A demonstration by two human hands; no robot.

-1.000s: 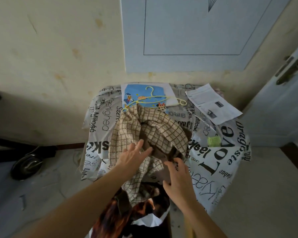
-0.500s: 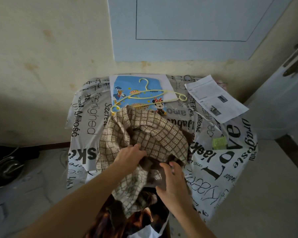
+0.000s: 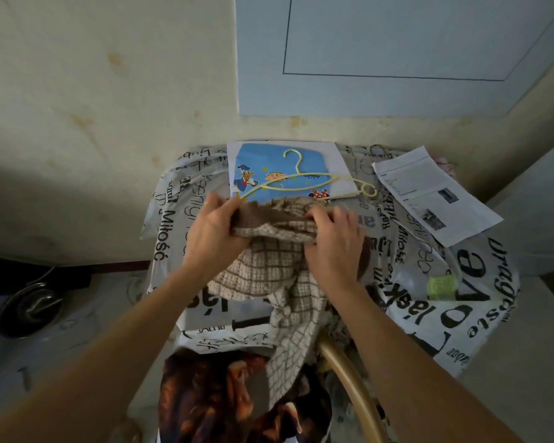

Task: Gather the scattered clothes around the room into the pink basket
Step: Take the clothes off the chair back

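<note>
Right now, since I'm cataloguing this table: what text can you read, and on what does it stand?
"Miłość": tablecloth, left side.
"Dragoste": tablecloth, right edge.
"Love": tablecloth, large letters at right.
"Disney": blue cartoon card, faint.
Printed sheet: text too small to read.
Green tag: blurred, unreadable.

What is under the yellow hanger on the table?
A blue cartoon sheet lies under the yellow hanger, on the printed tablecloth. The sheet's near edge is hidden by the checked garment gripped by the left hand and right hand.
</note>
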